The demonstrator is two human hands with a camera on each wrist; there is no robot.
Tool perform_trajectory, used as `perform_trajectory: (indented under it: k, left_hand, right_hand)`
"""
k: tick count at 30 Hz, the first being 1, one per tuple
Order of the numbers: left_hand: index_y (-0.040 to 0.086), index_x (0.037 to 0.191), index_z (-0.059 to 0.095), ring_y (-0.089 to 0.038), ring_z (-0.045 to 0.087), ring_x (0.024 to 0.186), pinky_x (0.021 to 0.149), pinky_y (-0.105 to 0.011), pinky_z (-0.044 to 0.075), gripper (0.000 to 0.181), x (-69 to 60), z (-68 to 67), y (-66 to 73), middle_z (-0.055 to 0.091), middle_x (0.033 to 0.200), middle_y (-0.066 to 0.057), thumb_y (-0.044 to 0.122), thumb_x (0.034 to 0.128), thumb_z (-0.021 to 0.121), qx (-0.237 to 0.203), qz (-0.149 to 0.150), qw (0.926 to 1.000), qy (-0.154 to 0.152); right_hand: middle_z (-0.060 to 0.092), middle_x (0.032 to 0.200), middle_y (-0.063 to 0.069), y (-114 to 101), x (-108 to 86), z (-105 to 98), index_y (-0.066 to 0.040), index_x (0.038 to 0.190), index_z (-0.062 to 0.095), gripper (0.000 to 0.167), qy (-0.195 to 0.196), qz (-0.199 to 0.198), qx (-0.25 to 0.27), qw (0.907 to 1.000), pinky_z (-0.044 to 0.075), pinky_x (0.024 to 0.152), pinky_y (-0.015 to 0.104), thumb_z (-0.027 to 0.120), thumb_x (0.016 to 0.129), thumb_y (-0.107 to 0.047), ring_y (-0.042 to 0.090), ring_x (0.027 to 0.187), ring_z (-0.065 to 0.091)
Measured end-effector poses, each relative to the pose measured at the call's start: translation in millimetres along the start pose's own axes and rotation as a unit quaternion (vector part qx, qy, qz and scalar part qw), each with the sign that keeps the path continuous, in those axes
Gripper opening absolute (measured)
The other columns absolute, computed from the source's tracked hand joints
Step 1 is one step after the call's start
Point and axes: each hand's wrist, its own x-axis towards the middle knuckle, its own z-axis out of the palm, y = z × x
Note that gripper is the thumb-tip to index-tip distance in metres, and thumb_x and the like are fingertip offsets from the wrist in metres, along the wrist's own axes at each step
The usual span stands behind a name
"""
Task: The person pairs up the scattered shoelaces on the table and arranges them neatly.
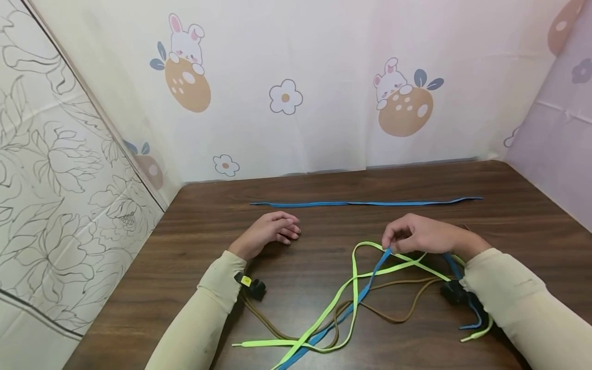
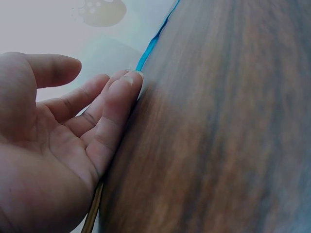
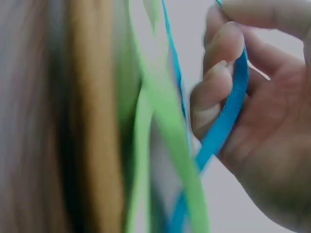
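Observation:
My right hand [image 1: 423, 235] pinches a flat blue shoelace [image 1: 364, 293] between thumb and fingertips, just above the table; in the right wrist view the blue lace [image 3: 236, 90] runs down past the palm. Loose yellow-green laces [image 1: 355, 267] and brown laces [image 1: 393, 321] cross and tangle with it below the hand. Over the table's left part, my left hand [image 1: 272, 231] is relaxed, palm and fingers loosely bent, holding nothing. The left wrist view shows that hand [image 2: 97, 116] with its little-finger side near the wood.
Another blue lace [image 1: 351, 203] lies stretched straight across the back of the brown wooden table [image 1: 217, 198]. A patterned wall covering [image 1: 324, 128] rises behind the table. Lace ends [image 1: 476, 335] lie under the right forearm. A small black camera [image 1: 257, 289] is on the left wrist.

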Motion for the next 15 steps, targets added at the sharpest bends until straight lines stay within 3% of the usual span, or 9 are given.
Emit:
perform_trajectory:
  k: [7, 12, 15]
  left_hand:
    - [-0.008, 0.129, 0.057, -0.023, 0.071, 0.094, 0.079, -0.035, 0.058, 0.034, -0.6, -0.7, 1.4, 0.07, 0.109, -0.019, 0.017, 0.1065, 0.05, -0.006, -0.003, 1.0, -0.004]
    - [-0.008, 0.131, 0.057, -0.024, 0.07, 0.095, 0.081, -0.036, 0.057, 0.035, -2.2, 0.6, 3.8, 0.07, 0.11, -0.018, 0.017, 0.1068, 0.049, -0.011, -0.009, 0.9998, -0.012]
    - [-0.007, 0.131, 0.056, -0.026, 0.07, 0.097, 0.084, -0.036, 0.056, 0.036, -3.0, 6.3, 9.2, 0.07, 0.111, -0.019, 0.019, 0.1064, 0.05, -0.007, -0.006, 0.9995, -0.03]
  right_hand:
    - [0.065, 0.086, 0.011, -13, 6.9, 7, -0.007, 0.108, 0.07, 0.012, 0.116, 0.041, -0.01, 0.9924, 0.052, 0.063, 0.034, 0.065, 0.099, -0.015, 0.02, 0.07, 0.057]
    - [0.064, 0.085, 0.013, -16, 11.1, 12, -0.003, 0.108, 0.07, 0.014, 0.154, 0.033, -0.011, 0.9874, 0.051, 0.06, 0.031, 0.066, 0.098, -0.011, 0.017, 0.068, 0.056]
    - [0.062, 0.08, 0.011, -19, 11.8, 13, -0.006, 0.106, 0.07, 0.01, 0.169, 0.028, -0.011, 0.9852, 0.05, 0.057, 0.031, 0.067, 0.097, -0.011, 0.019, 0.064, 0.054]
